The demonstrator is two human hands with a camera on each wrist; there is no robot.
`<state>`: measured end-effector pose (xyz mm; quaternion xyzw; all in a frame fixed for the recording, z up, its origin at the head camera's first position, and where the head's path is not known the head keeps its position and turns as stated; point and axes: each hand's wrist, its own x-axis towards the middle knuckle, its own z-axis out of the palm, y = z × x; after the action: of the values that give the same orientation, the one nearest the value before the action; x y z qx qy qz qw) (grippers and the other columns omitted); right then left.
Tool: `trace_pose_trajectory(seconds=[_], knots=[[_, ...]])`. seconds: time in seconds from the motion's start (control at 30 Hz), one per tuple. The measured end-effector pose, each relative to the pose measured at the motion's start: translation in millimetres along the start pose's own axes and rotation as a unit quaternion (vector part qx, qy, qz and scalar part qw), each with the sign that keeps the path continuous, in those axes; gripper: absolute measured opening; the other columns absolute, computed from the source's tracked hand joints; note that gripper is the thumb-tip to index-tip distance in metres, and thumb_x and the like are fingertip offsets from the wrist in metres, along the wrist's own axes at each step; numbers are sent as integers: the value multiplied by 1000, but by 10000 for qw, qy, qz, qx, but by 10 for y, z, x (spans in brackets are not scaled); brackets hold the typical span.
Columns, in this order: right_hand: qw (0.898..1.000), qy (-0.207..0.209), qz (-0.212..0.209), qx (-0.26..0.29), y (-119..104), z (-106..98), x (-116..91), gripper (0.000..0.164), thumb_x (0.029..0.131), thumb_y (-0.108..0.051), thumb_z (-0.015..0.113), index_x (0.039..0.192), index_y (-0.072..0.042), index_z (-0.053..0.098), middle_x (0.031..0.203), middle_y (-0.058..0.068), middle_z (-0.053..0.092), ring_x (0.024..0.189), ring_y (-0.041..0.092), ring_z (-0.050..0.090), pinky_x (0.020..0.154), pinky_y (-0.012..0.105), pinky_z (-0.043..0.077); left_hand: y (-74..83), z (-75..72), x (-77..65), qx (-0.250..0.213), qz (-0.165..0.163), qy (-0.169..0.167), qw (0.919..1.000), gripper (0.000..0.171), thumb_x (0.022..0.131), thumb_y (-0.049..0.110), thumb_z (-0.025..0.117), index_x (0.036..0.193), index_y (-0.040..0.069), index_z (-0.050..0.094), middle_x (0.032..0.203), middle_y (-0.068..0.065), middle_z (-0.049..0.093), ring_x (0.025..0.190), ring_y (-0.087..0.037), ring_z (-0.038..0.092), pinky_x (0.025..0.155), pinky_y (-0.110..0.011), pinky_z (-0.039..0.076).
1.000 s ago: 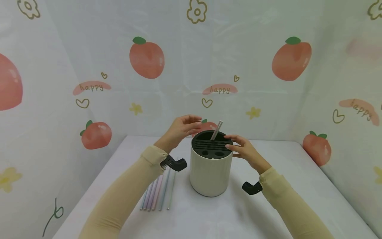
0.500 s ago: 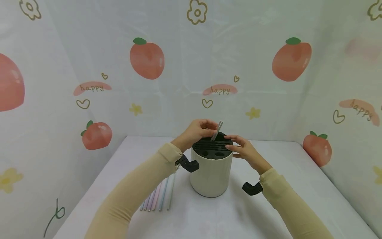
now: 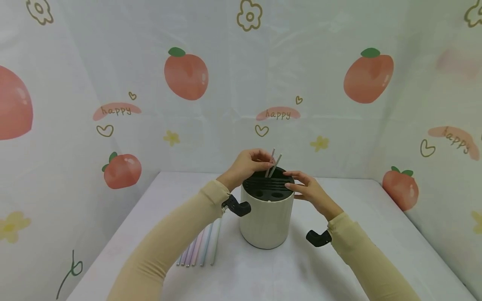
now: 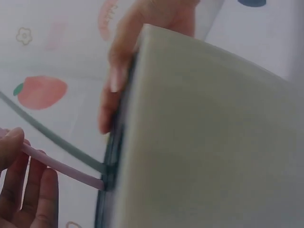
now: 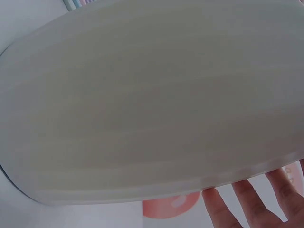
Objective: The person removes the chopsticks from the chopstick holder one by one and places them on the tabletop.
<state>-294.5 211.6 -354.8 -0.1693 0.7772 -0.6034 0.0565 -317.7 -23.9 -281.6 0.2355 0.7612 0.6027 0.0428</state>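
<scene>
A white, round pen holder (image 3: 265, 225) with a black slotted insert (image 3: 263, 194) stands upright on the table. My left hand (image 3: 253, 162) is over its back left rim. Thumb and fingertips pinch a pink pencil (image 4: 71, 169), whose lower end is at the opening. Right beside it a greyish-green pencil (image 4: 59, 141) leans out of the same rear compartment. On the other side, my right hand (image 3: 310, 190) holds the holder's right rim. Some of its fingers (image 5: 251, 204) lie along the outer wall, and others reach over the top edge.
Several pastel pencils (image 3: 205, 246) lie side by side on the white table (image 3: 241, 280), left of the holder and partly behind the left sleeve (image 3: 169, 234). A white curtain (image 3: 226, 62) with printed peaches hangs behind and along both sides.
My left hand has moved right to the holder's opening. The two pencils, close together before, now spread apart at their tops, the left one in my fingers. My right hand stays put.
</scene>
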Motion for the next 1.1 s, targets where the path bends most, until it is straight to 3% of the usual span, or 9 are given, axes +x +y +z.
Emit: trace_pose_trajectory(seconds=[0.17,0.27,0.4,0.53,0.63,0.7,0.77,0.97,1.1], knots=[[10000,-36,-17,2,-4,-3,1,50,94,-21,62,139,-5,45,144,20,41,124,30,50,97,50,50,122,-156,-12,-694,448,404,9958,18,89,4,69,105,-1,64,96,-4,68,87,-10,64,90,-35,56],[10000,-58,-21,10,-9,-1,-3,51,94,-20,63,139,-5,45,143,20,42,119,22,53,97,49,50,269,-313,-44,-1464,806,688,9835,13,89,-4,65,99,5,65,90,2,65,85,-9,65,90,-35,56],[10000,-59,-17,-11,-12,0,-4,51,94,-21,63,139,-5,45,143,20,42,117,19,54,96,48,51,490,-584,-119,-2591,1430,1156,9482,26,91,-11,58,91,14,67,88,0,66,84,-12,66,84,-28,58],[10000,-36,-18,-32,-9,0,-1,51,94,-21,63,139,-5,45,144,20,42,119,22,53,95,46,51,638,-904,-231,-3306,1871,1639,9104,22,91,-8,58,94,11,68,89,-3,66,85,-16,67,80,-25,58],[10000,-28,-13,-37,-10,-2,-2,51,94,-21,63,139,-5,45,144,20,42,119,21,53,94,45,52,637,-1141,-328,-3489,1863,1922,8981,16,89,-4,63,102,6,66,91,-5,65,84,-16,67,78,-25,58],[10000,-16,4,-52,-12,-5,-6,51,94,-21,63,139,-6,45,144,20,42,120,22,52,94,44,52,578,-1271,-390,-3457,1702,2095,8987,20,89,-3,64,108,3,64,91,-5,65,82,-15,67,77,-24,59],[10000,-6,22,-62,-16,-8,-9,51,94,-22,63,140,-6,45,144,20,41,122,25,51,95,45,51,477,-1382,-452,-3339,1412,2242,9046,22,89,-2,64,110,4,63,90,-5,65,80,-14,68,76,-23,59],[10000,5,32,-69,-20,-6,-17,51,95,-22,62,140,-6,45,146,20,40,128,32,46,96,47,50,-41,-1607,-624,-2279,61,2385,9440,20,92,2,62,109,11,62,86,1,67,78,-8,66,74,-19,57],[10000,-8,31,-45,-19,5,-11,51,94,-22,62,140,-6,45,146,20,39,130,35,43,97,49,50,-454,-1723,-776,-1294,-823,2178,9639,32,95,7,60,127,4,54,83,9,66,78,-3,63,75,-16,55]])
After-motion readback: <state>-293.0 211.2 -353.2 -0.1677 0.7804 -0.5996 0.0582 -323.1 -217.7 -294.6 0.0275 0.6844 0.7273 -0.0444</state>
